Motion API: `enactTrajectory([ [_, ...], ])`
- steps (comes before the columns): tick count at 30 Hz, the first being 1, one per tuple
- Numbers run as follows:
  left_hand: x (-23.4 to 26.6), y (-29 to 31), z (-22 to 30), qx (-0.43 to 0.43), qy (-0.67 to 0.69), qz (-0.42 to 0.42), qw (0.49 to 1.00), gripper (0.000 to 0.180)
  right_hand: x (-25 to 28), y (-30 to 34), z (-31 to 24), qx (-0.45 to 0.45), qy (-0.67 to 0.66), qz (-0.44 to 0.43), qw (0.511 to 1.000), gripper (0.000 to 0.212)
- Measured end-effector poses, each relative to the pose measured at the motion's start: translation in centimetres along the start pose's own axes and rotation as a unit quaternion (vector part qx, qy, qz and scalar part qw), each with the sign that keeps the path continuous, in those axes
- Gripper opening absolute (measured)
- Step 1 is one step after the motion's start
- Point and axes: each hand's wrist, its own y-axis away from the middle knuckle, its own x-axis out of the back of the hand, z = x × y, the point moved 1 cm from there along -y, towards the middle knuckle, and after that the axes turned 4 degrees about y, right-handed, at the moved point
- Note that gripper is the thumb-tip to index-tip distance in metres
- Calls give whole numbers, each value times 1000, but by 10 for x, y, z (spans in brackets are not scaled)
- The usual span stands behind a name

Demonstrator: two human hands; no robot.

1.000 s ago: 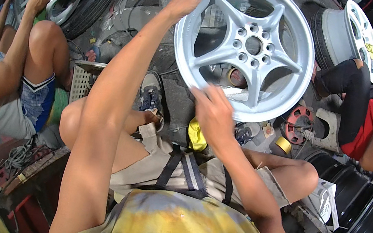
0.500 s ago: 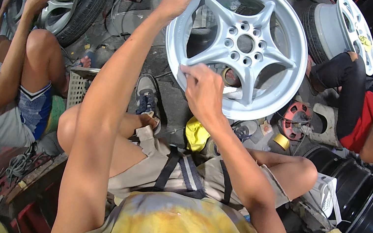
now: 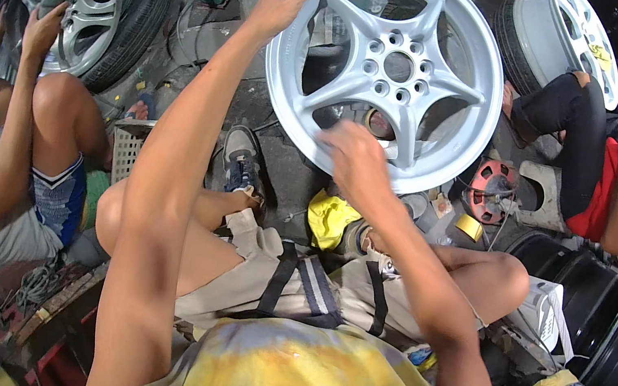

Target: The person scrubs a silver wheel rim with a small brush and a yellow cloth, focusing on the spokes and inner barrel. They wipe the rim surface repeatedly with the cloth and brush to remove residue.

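Grips the pale wheel [image 3: 435, 80] beyond the lap [image 3: 346, 286] by its upper left with left hand [image 3: 280, 8], spoked front and axis aimed headward; cannot tell grasp of blurred right hand [image 3: 361, 157] at lower left.

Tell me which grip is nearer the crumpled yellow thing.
Right. The right grip is above the crumpled yellow thing in the picture; the left grip is farther up, holding the upper-left of the pale wheel.
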Motion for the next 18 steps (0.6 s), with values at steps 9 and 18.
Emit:
enactTrajectory([
  [9,18,-2,5,-144,-290,89,942,54,10,7,-19,-63,46,-49,996,22],
  [18,-22,166,122,-11,-549,-395,737,37,56,85,42,-119,-68,-450,882,25],
])
